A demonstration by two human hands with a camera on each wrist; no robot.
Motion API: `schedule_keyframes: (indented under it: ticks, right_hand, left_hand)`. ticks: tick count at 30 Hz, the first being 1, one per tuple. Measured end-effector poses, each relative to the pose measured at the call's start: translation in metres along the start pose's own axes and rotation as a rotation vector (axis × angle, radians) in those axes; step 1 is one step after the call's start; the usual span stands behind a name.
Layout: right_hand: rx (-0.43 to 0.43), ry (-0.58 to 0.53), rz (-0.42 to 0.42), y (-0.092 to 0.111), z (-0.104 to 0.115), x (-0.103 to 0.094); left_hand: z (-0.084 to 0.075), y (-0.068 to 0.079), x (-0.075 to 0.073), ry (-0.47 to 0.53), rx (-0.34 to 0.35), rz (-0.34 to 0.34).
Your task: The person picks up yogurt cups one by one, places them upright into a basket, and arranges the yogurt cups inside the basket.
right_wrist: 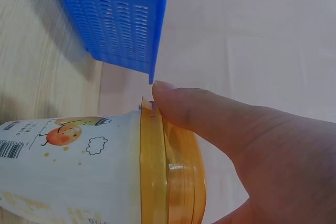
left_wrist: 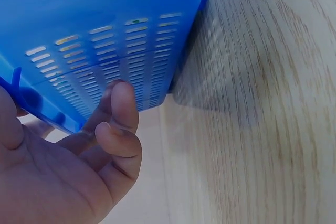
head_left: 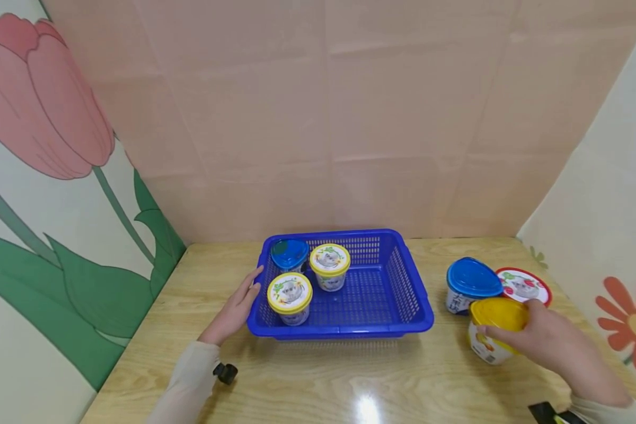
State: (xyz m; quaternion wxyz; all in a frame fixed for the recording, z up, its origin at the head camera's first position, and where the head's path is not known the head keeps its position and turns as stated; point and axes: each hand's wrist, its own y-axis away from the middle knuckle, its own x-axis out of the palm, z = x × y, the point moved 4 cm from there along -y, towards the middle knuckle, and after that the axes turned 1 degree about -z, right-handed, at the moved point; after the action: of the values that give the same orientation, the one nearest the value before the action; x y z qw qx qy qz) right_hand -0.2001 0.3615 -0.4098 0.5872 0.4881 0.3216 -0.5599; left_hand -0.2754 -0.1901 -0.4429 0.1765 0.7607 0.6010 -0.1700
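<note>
My right hand grips a white tub with a yellow lid from above, thumb and fingers around the lid. In the right wrist view the thumb presses the edge of the yellow lid, and the tub's printed side shows an orange cartoon. At the left end of a blue plastic basket, my left hand holds the rim. Curled fingers show beside the basket's slotted outer wall in the left wrist view.
Inside the basket's left part stand a blue-lidded tub and two yellow-lidded cups. Right of the basket, a second blue-lidded tub and a red-rimmed lid sit close behind the gripped tub. Walls border the wooden table.
</note>
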Motion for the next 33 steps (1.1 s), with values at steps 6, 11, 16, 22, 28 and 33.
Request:
schedule_keyframes:
  ticks: [6,11,16,22,28,33]
  right_hand:
    - [-0.023,0.0,-0.026,0.0,0.0,-0.004]
    - [-0.047,0.001,-0.031,0.004,0.006,-0.009]
    - [-0.082,0.0,-0.036,0.009,0.014,-0.015]
    - [-0.148,0.002,-0.122,0.018,0.027,-0.027]
    - [-0.165,-0.017,-0.161,0.025,0.037,-0.037]
    - [-0.163,-0.05,-0.199,0.028,0.045,-0.043]
  left_hand:
    - [0.006,-0.002,0.001,-0.007,0.015,-0.012]
    - [0.012,-0.003,0.0,0.002,0.011,0.001]
    - [0.015,-0.006,0.001,-0.005,-0.004,0.007]
    - [0.022,-0.011,0.002,0.018,0.0,-0.002]
    - [0.024,-0.011,0.001,0.02,0.004,0.007]
    - [0.025,-0.009,0.002,0.008,0.01,0.013]
